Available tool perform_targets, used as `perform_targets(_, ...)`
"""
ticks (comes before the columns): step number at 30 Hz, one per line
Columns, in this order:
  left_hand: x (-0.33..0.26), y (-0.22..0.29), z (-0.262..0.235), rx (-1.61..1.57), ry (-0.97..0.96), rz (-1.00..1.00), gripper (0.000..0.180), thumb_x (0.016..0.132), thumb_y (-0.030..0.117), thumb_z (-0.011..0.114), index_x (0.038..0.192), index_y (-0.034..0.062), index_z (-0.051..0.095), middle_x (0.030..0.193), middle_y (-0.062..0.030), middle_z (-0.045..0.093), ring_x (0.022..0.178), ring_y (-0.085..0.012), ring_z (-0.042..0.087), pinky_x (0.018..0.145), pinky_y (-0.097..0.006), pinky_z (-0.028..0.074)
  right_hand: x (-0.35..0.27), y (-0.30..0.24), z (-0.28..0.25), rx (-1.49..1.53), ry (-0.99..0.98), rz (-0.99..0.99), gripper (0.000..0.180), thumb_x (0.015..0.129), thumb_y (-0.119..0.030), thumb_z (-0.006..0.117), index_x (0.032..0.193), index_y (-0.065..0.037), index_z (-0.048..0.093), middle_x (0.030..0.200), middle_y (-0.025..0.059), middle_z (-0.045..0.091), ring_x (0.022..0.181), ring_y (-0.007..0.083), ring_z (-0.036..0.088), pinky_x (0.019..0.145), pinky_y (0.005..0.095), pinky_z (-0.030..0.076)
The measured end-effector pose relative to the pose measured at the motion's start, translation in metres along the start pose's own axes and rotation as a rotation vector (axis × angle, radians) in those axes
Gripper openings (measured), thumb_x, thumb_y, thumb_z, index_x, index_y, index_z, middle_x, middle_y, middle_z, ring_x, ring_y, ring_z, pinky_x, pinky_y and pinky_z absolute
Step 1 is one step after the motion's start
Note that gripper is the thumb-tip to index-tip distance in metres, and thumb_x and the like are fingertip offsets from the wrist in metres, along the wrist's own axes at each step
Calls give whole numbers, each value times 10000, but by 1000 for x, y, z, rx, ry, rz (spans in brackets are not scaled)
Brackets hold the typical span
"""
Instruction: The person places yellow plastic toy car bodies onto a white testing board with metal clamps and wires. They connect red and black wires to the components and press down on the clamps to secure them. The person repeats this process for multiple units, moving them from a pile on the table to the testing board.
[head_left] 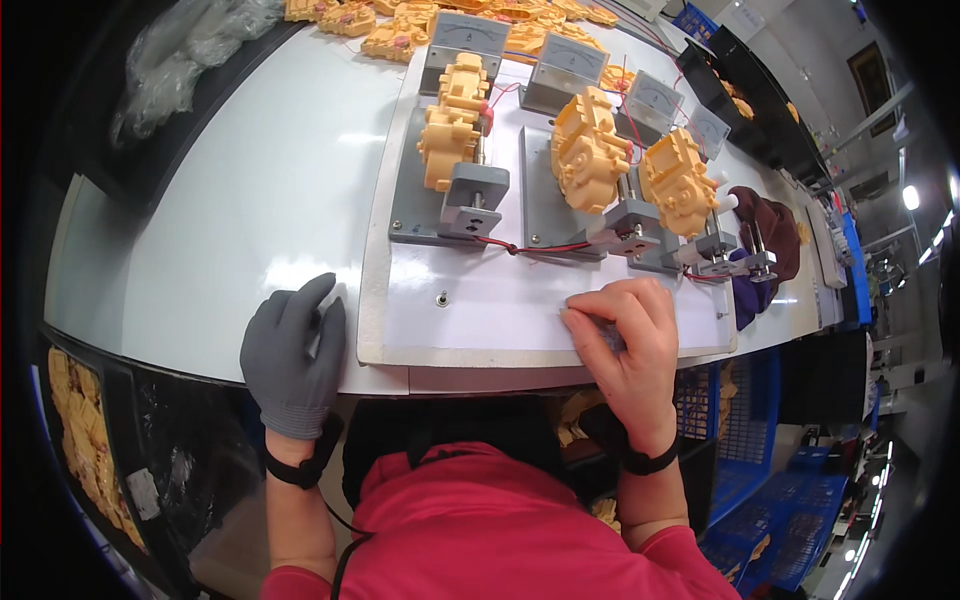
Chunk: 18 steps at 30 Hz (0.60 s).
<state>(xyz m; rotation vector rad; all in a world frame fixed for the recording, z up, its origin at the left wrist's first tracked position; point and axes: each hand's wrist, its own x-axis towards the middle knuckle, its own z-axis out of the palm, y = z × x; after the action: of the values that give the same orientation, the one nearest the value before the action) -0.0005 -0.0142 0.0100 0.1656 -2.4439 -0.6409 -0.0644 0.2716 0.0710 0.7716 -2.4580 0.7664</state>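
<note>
My left hand (293, 345), in a grey glove, rests at the front edge of the white table with its fingers loosely stretched and holding nothing. My bare right hand (632, 345) hovers over the front of the white board (520, 320), thumb and forefinger pinched together; whatever is between them is too small to make out. Three fixtures stand on the board, each carrying an orange plastic part: the left part (450, 135), the middle part (588, 150) and the right part (677, 185). A small metal pin (442, 299) stands on the board between my hands.
Several analog meters, such as the left meter (468, 38), stand behind the fixtures, with red wires running down. More orange parts (400, 35) are heaped at the back. Clear plastic bags (190, 60) lie at the far left. Blue crates (750, 420) stand at the right.
</note>
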Motion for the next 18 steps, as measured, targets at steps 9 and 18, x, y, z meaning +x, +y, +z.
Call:
perform_targets(9,0,0,-1,15,0,-5,231,828,84,711,1058,96,717,723,-40,563,630,-186,546,595,-332,443,-2,3,2,-3,15,-41,172,737,-98,822,859,-111,701,797,5,594,752,208,560,691,349,395)
perform_targets(18,1,0,-2,-6,10,1,218,833,105,710,1051,102,714,714,-41,562,638,-204,551,597,-346,441,-5,0,5,17,28,35,184,746,-80,811,888,-106,697,840,17,629,796,221,576,726,350,409)
